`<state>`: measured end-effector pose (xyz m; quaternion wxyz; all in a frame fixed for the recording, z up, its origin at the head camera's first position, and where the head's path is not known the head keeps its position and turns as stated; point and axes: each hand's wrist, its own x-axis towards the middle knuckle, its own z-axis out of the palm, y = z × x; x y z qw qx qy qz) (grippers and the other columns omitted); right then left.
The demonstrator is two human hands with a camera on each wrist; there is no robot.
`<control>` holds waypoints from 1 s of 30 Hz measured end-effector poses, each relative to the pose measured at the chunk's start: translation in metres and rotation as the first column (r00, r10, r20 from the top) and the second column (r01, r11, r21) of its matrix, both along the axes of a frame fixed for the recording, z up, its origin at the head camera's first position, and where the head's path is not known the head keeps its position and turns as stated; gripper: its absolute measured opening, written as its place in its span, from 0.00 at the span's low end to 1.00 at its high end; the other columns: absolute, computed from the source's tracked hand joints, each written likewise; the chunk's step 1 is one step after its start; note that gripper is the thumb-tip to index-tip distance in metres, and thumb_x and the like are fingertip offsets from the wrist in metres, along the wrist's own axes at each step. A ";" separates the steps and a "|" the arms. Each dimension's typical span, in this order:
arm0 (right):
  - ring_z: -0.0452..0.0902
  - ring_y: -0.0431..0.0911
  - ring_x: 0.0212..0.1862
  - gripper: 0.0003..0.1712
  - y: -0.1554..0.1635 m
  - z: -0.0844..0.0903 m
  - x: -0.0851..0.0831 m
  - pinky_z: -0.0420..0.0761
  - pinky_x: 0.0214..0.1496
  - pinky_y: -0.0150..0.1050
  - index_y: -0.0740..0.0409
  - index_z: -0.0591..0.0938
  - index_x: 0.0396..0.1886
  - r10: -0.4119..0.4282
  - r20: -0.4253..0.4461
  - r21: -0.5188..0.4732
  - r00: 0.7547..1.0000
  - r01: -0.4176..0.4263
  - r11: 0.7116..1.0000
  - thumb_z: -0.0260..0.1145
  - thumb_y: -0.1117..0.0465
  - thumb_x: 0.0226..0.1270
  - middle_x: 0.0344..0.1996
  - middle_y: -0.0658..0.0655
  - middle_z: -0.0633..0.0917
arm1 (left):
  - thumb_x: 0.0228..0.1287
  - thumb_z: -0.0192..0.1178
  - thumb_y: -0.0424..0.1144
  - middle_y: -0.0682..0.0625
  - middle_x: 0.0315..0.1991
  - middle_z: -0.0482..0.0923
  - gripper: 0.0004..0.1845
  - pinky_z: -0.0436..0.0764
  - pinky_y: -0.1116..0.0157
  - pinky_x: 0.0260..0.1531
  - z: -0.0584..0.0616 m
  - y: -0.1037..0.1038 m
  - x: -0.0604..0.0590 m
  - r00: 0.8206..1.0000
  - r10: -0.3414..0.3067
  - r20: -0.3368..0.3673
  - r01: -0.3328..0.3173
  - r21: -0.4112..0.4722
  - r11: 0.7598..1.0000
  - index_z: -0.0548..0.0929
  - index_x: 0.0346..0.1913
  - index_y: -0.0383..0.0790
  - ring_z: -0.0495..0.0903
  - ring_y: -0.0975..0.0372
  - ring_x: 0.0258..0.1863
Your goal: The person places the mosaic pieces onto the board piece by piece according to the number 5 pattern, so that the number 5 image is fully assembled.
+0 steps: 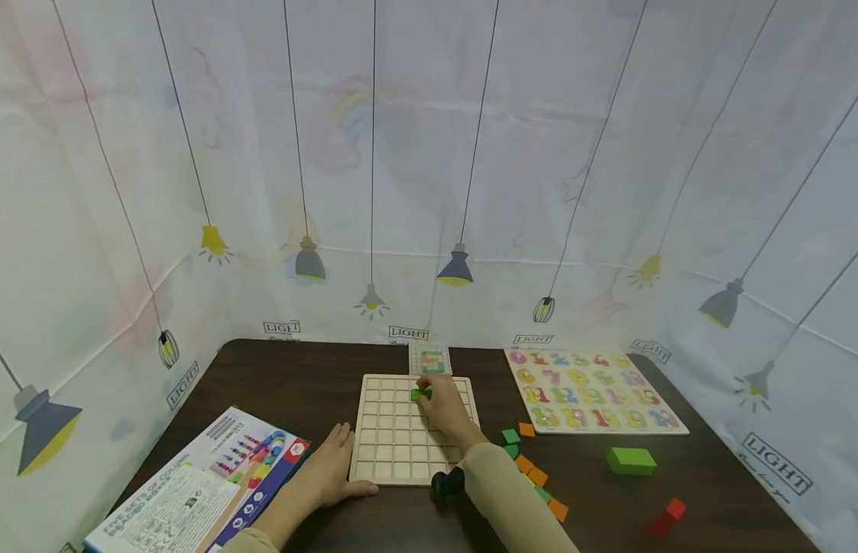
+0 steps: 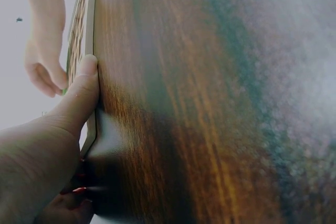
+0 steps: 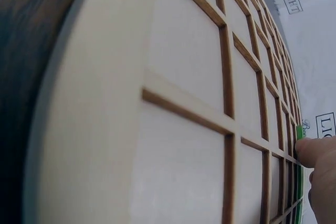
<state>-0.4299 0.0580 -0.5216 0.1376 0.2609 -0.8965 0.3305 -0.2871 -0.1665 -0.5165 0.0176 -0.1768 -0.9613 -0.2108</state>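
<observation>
A pale wooden grid board (image 1: 394, 438) lies on the dark table. My right hand (image 1: 437, 393) reaches over its far part and pinches a small green tile (image 1: 420, 394) down in one of the upper cells. The right wrist view shows the board (image 3: 184, 103) close up, with a fingertip (image 3: 317, 153) against the green tile (image 3: 299, 136). My left hand (image 1: 334, 465) rests flat on the table at the board's near left corner. Its thumb (image 2: 80, 95) presses along the board's edge (image 2: 92, 30).
A pattern card (image 1: 429, 358) lies just behind the board. A number puzzle (image 1: 591, 392) is at the right. Loose orange and green tiles (image 1: 532, 470) are scattered by my right forearm, with a green block (image 1: 631, 461) and a red block (image 1: 667, 516) beyond. A printed box (image 1: 200, 484) sits near left.
</observation>
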 end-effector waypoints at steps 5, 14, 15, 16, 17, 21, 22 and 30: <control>0.75 0.54 0.46 0.12 0.003 0.000 0.002 0.79 0.42 0.43 0.68 0.81 0.43 0.002 -0.022 -0.011 1.000 -0.002 1.000 0.68 0.72 0.58 0.39 0.61 0.83 | 0.47 0.67 0.64 0.25 0.65 0.57 0.55 0.63 0.48 0.61 -0.001 0.002 0.000 1.000 -0.006 -0.009 0.006 0.003 1.000 0.63 0.63 0.19 0.55 0.38 0.67; 0.76 0.54 0.51 0.16 0.008 0.005 0.007 0.78 0.49 0.45 0.68 0.80 0.49 0.009 0.039 -0.033 0.999 -0.008 0.999 0.66 0.71 0.60 0.45 0.61 0.81 | 0.47 0.67 0.64 0.25 0.65 0.58 0.54 0.62 0.47 0.61 -0.001 0.000 0.000 1.000 -0.001 0.001 0.001 -0.009 1.000 0.64 0.63 0.20 0.55 0.38 0.67; 0.76 0.54 0.51 0.16 0.010 0.006 0.008 0.78 0.48 0.45 0.67 0.79 0.50 0.011 0.050 -0.041 0.999 -0.009 0.999 0.65 0.71 0.60 0.45 0.61 0.81 | 0.47 0.67 0.64 0.25 0.65 0.58 0.54 0.62 0.47 0.61 -0.001 0.000 -0.001 1.000 0.000 0.002 0.000 -0.016 1.000 0.64 0.63 0.20 0.55 0.38 0.67; 0.76 0.53 0.51 0.17 0.013 0.007 0.008 0.78 0.48 0.45 0.67 0.79 0.50 0.009 0.059 -0.043 0.998 -0.006 0.999 0.65 0.70 0.61 0.46 0.60 0.81 | 0.47 0.67 0.64 0.25 0.65 0.58 0.54 0.62 0.47 0.62 0.000 0.001 0.000 1.000 0.002 0.004 -0.002 -0.022 1.000 0.64 0.63 0.20 0.55 0.38 0.67; 0.77 0.53 0.50 0.17 0.016 0.008 0.009 0.78 0.48 0.44 0.67 0.79 0.50 0.006 0.070 -0.048 0.997 -0.002 0.999 0.65 0.70 0.61 0.46 0.60 0.81 | 0.47 0.67 0.64 0.25 0.65 0.58 0.54 0.62 0.48 0.62 0.000 0.001 0.000 1.000 0.003 0.005 -0.003 -0.025 1.000 0.64 0.63 0.19 0.55 0.38 0.67; 0.77 0.50 0.47 0.16 0.031 0.009 0.014 0.79 0.46 0.43 0.66 0.79 0.50 -0.026 0.079 -0.053 0.997 0.030 0.998 0.66 0.70 0.61 0.44 0.58 0.81 | 0.47 0.67 0.64 0.26 0.65 0.58 0.55 0.62 0.48 0.62 0.003 0.003 0.002 1.000 0.009 0.015 -0.009 -0.030 1.000 0.65 0.63 0.20 0.55 0.39 0.67; 0.77 0.50 0.46 0.16 0.035 0.010 0.015 0.79 0.46 0.43 0.66 0.79 0.49 -0.032 0.072 -0.058 0.997 0.036 0.998 0.66 0.70 0.61 0.44 0.58 0.82 | 0.46 0.67 0.64 0.26 0.65 0.58 0.55 0.61 0.48 0.62 0.003 0.003 0.002 1.000 0.010 0.019 -0.009 -0.026 1.000 0.64 0.63 0.20 0.55 0.39 0.67; 0.78 0.48 0.43 0.13 0.070 0.012 0.026 0.80 0.44 0.43 0.63 0.81 0.45 -0.095 0.029 -0.050 0.995 0.096 0.994 0.67 0.70 0.59 0.40 0.56 0.82 | 0.46 0.68 0.63 0.25 0.65 0.58 0.55 0.61 0.47 0.62 0.006 0.003 0.003 1.000 0.013 0.026 -0.012 -0.015 1.000 0.64 0.63 0.19 0.55 0.38 0.67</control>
